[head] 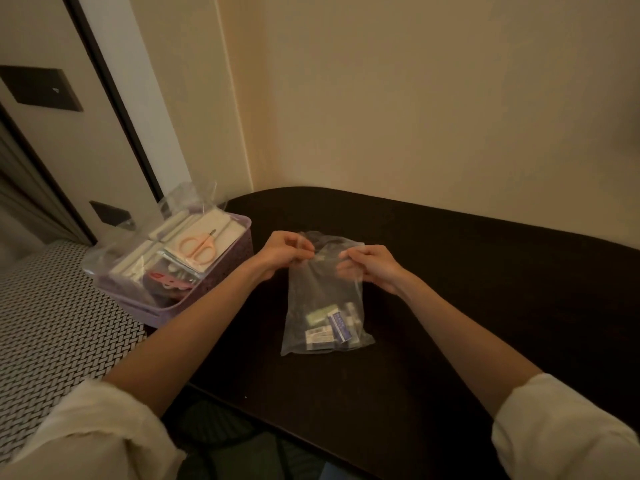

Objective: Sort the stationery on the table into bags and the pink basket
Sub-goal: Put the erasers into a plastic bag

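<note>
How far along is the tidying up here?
Nearly finished, it seems. The pink basket already holds scissors and packets. Both the left hand and right hand pinch the top of a clear bag holding small stationery. Left: probably closing it and putting it away.

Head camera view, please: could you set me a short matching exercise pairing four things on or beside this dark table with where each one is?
Things:
1. clear bag
2. scissors
3. erasers
4. pink basket

Places:
A. lying on top of the packets in the basket
B. at the table's left edge
C. pinched at its top by the left hand and right hand
D. at the bottom of the bag

Pairs: 1-C, 2-A, 3-D, 4-B
</note>
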The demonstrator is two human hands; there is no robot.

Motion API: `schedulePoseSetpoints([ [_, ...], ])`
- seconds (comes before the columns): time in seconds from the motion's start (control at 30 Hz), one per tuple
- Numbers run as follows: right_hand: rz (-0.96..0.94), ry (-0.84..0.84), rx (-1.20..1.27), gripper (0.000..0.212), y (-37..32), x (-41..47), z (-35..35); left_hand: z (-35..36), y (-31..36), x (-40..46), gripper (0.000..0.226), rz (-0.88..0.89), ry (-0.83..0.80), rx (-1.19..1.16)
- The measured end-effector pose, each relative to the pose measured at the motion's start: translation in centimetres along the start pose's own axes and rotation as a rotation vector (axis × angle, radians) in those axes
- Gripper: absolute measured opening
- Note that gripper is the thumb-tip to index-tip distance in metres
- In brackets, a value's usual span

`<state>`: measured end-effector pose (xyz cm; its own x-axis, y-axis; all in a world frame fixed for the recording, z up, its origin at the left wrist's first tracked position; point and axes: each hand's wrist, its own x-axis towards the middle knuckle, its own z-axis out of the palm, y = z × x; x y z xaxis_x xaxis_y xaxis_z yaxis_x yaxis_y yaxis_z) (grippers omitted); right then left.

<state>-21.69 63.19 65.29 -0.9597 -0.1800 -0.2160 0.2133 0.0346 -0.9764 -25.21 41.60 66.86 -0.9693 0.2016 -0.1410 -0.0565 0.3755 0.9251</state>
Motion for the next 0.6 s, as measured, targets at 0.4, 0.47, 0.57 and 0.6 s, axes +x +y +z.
schedulePoseSetpoints([
  [0.4,-0.098,-0.021,-0.146,0.014,1.0,1.4,-0.9,-0.1,-2.2,-0.1,0.017,0.084,-0.147,0.035],
  [0.47,-0.095,-0.051,-0.143,0.017,1.1,1.5,-1.3,-0.1,-2.2,-0.1,0.008,0.056,-0.131,0.053],
  [0.57,-0.050,-0.100,-0.109,0.023,1.3,1.2,-2.2,-0.5,-2.2,-0.4,0.008,0.023,-0.133,0.042],
  [0.6,-0.041,-0.103,-0.097,0.023,1.3,1.1,-2.3,-0.7,-2.1,-0.6,0.007,0.029,-0.146,0.048],
])
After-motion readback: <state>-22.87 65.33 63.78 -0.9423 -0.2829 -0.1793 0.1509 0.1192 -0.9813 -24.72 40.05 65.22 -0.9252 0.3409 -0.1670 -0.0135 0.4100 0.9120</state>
